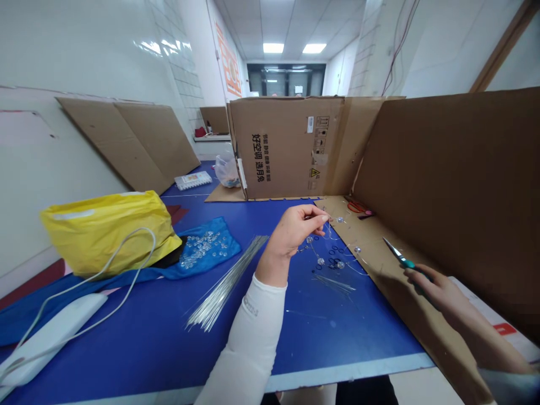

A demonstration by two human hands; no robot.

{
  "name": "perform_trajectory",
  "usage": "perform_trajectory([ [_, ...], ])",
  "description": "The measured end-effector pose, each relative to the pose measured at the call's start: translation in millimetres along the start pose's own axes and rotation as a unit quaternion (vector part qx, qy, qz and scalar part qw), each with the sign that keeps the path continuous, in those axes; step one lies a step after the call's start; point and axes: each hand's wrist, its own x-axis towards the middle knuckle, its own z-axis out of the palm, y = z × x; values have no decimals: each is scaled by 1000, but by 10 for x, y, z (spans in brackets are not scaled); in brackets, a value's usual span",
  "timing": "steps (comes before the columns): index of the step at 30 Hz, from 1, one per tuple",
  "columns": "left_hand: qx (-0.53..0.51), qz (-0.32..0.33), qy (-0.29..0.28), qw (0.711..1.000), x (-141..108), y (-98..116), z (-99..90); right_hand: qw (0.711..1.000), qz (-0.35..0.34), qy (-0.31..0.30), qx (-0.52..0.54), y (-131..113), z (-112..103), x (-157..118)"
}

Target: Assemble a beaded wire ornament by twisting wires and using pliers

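Note:
My left hand [306, 222] is raised over the table with thumb and forefinger pinched on a thin wire [331, 235], partly hidden by the fingers. Off to the right, my right hand [434, 289] grips a green-handled tool [403, 260] with a narrow, pointed metal tip; whether it is scissors or long-nose pliers is unclear. Below the left hand lie clear beads [320, 261] with thin wires, among small black rings [334, 262]. A few short wires [335, 284] rest nearer me. Left of my forearm is a bundle of long straight wires [228, 284].
Loose clear beads [205, 247] lie on blue cloth beside a yellow bag [109, 230]. A white device with a cable [54, 337] sits at the left front. Cardboard walls [291, 149] close off the back and right. Red-handled scissors [358, 208] lie on the cardboard strip.

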Motion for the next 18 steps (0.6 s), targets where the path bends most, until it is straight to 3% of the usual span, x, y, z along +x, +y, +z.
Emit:
perform_trajectory([
  [2,-5,-7,-7,1000,10,-16,11,990,66,4,125,-312,-154,-176],
  [4,-4,-16,-18,1000,16,-26,25,977,54,7,204,-607,-265,-334],
  [6,-1,-20,-29,999,17,-30,37,977,19,16,214,-828,-326,-425],
  [10,2,-22,-42,999,5,-18,47,981,-128,19,141,-1037,-378,-366],
  [13,6,-16,-41,999,-11,-8,44,969,-234,63,52,-1116,-432,-224],
  [18,16,7,-45,999,-36,-6,43,939,-305,139,-73,-1243,-512,-27],
])
